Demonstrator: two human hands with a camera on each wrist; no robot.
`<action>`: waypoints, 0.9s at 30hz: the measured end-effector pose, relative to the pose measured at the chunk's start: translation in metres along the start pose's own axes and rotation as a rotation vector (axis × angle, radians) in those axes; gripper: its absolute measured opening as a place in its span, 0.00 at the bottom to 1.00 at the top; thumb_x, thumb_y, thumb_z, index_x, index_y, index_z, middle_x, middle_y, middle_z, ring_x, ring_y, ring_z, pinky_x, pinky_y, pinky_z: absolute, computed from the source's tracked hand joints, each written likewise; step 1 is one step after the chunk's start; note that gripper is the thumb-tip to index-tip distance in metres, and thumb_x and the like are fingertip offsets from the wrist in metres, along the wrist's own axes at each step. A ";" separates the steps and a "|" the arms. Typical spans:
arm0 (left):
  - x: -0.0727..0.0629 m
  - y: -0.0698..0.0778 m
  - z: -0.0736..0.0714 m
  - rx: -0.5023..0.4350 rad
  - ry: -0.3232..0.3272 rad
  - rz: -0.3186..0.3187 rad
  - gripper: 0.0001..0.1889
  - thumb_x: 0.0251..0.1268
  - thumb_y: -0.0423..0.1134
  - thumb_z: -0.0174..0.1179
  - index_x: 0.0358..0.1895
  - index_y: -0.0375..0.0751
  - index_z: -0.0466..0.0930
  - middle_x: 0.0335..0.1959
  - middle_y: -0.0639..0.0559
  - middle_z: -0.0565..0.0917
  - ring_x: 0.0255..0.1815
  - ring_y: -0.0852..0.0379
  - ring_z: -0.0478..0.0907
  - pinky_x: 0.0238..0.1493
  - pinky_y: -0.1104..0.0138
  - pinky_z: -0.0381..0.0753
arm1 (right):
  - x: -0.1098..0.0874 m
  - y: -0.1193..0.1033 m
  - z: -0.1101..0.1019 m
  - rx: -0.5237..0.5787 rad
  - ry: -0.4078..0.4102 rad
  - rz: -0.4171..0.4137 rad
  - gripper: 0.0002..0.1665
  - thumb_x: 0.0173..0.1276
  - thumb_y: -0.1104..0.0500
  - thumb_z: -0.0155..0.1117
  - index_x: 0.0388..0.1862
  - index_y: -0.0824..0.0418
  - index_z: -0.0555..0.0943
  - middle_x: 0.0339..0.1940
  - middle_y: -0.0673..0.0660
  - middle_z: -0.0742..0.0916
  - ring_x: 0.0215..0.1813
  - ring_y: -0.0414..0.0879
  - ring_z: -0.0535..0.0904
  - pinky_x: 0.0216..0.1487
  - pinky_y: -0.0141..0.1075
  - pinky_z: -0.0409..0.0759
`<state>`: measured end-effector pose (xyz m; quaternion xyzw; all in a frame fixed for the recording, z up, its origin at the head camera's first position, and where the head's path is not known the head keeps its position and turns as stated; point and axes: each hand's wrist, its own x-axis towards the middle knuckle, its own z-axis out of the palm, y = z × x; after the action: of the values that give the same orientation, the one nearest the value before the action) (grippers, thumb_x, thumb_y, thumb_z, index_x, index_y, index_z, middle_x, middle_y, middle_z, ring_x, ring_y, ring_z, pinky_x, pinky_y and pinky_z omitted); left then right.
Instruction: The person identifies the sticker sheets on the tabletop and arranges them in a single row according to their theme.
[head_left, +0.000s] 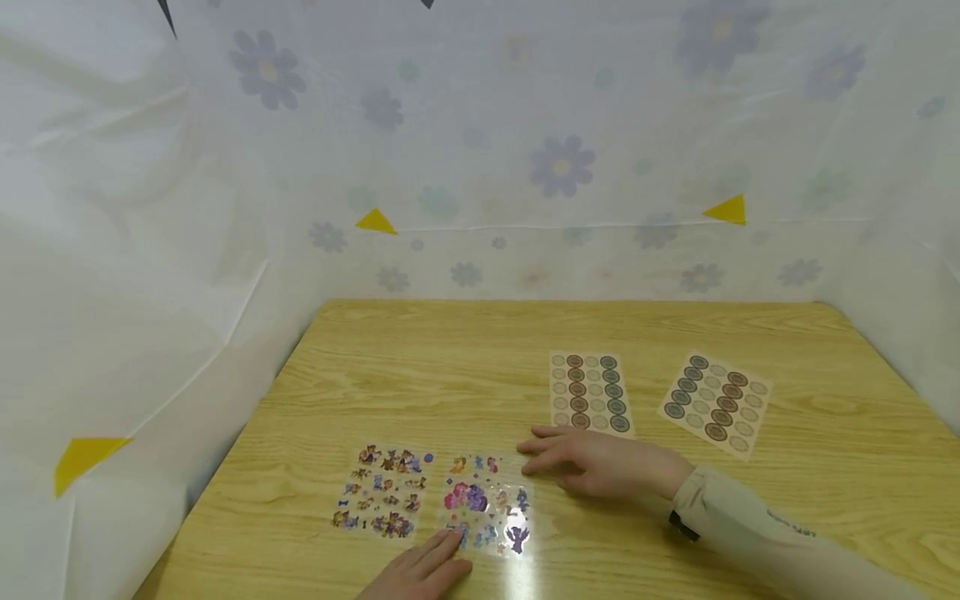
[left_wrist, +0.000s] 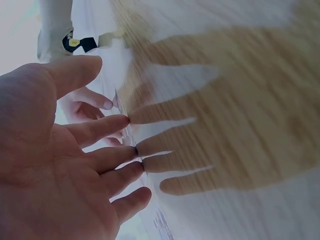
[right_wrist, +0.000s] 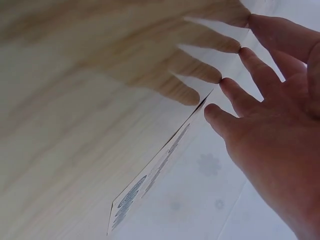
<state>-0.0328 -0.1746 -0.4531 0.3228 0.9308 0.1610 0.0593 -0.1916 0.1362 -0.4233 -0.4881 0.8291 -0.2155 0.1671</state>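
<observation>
A clear sticker sheet with colourful ponies (head_left: 476, 497) lies flat on the wooden table, a glare spot over its lower right. My left hand (head_left: 422, 571) rests its fingertips at the sheet's lower left edge; in the left wrist view its fingers (left_wrist: 102, 129) are extended and spread, palm bare. Across from it, my right hand (head_left: 603, 463) touches the tabletop with extended fingertips, just off the pony sheet's upper right corner. The right wrist view shows those fingers (right_wrist: 257, 70) spread, holding nothing. Left of the pony sheet lies a clear sheet of cartoon dog stickers (head_left: 384, 492).
Two paper sheets of round stickers lie farther back: one (head_left: 595, 392) right behind my right hand, the other (head_left: 716, 404) turned at an angle to its right. White flowered curtains (head_left: 480, 150) with yellow triangles surround the table (head_left: 420, 358). A black band (head_left: 683, 527) circles my right sleeve.
</observation>
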 end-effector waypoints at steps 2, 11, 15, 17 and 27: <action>-0.001 0.000 0.001 -0.008 0.015 -0.001 0.30 0.73 0.64 0.44 0.62 0.46 0.77 0.70 0.45 0.71 0.66 0.44 0.71 0.56 0.51 0.76 | 0.000 0.001 0.001 0.008 0.001 0.009 0.30 0.68 0.66 0.60 0.67 0.45 0.76 0.75 0.47 0.68 0.77 0.54 0.54 0.72 0.55 0.52; 0.003 -0.003 0.000 -0.013 0.111 0.058 0.26 0.72 0.63 0.49 0.57 0.47 0.79 0.66 0.41 0.74 0.61 0.39 0.74 0.53 0.49 0.78 | -0.005 0.005 0.001 0.065 0.073 0.032 0.33 0.67 0.63 0.63 0.70 0.46 0.73 0.76 0.48 0.66 0.77 0.52 0.54 0.72 0.55 0.54; 0.007 -0.004 -0.005 -0.021 0.119 0.076 0.27 0.70 0.63 0.50 0.58 0.47 0.79 0.65 0.41 0.74 0.60 0.40 0.74 0.52 0.48 0.78 | -0.011 0.007 -0.001 0.101 0.100 0.064 0.32 0.67 0.61 0.64 0.70 0.46 0.73 0.77 0.49 0.65 0.77 0.51 0.56 0.71 0.56 0.54; 0.009 -0.003 -0.009 -0.053 0.098 0.067 0.26 0.70 0.63 0.51 0.58 0.48 0.78 0.66 0.42 0.74 0.61 0.40 0.74 0.52 0.48 0.78 | -0.013 0.009 -0.003 0.101 0.113 0.078 0.32 0.68 0.61 0.64 0.70 0.48 0.73 0.77 0.50 0.65 0.76 0.52 0.57 0.71 0.56 0.55; 0.044 0.008 -0.034 -0.048 0.185 0.124 0.14 0.65 0.37 0.62 0.53 0.43 0.81 0.60 0.48 0.79 0.58 0.50 0.76 0.56 0.54 0.77 | -0.018 0.016 -0.014 0.142 0.294 0.122 0.26 0.69 0.65 0.62 0.67 0.60 0.75 0.69 0.57 0.76 0.67 0.58 0.71 0.65 0.56 0.67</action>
<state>-0.0704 -0.1505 -0.4188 0.3619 0.9065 0.2156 -0.0293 -0.2020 0.1617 -0.4186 -0.3869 0.8555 -0.3319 0.0908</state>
